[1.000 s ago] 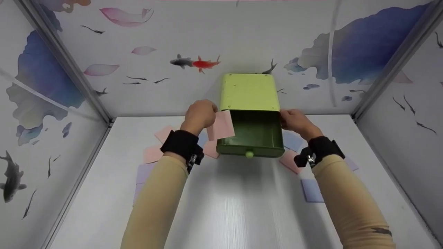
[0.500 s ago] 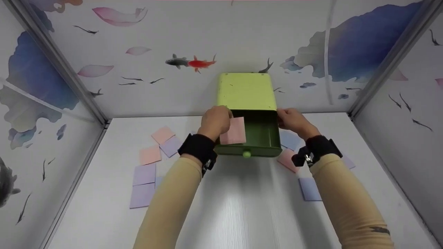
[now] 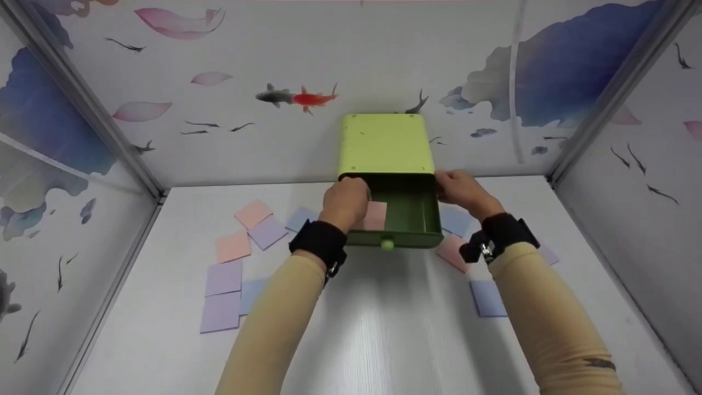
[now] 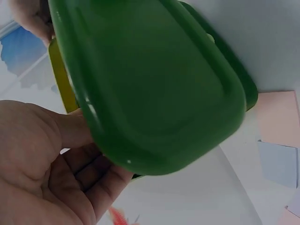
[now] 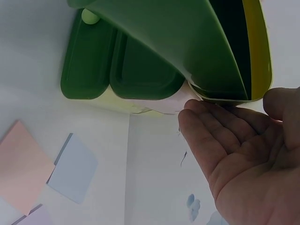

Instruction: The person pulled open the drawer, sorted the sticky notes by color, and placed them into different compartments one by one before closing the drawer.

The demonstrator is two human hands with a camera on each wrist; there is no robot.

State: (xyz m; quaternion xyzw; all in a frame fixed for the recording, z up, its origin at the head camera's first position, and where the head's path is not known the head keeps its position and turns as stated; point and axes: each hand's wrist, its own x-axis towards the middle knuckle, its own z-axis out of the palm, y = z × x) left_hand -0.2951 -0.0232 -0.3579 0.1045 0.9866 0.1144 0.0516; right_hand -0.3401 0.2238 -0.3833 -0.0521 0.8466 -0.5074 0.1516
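Observation:
A yellow-green cabinet [image 3: 386, 144] stands against the back wall with its dark green top drawer [image 3: 408, 211] pulled out. My left hand [image 3: 347, 203] is at the drawer's left side, fingers curled, holding a square pink sticky note [image 3: 375, 215] inside the drawer. In the left wrist view the drawer's underside [image 4: 159, 89] hides the fingertips and the note. My right hand [image 3: 460, 192] touches the cabinet's right side near the front edge. From the right wrist, its fingers [image 5: 204, 136] look nearly straight along the cabinet, palm showing.
Several pink, lilac and blue square note pads lie on the white table [image 3: 362, 340], among them a lilac pad [image 3: 221, 311] at left and a blue pad [image 3: 488, 299] at right. Lower drawers [image 5: 89, 61] sit under the opened one. Printed wall panels [image 3: 219, 142] enclose the table.
My left hand has moved right and down, bringing the pink sticky note from the drawer's left edge into the drawer. My right hand has stayed at the cabinet's side.

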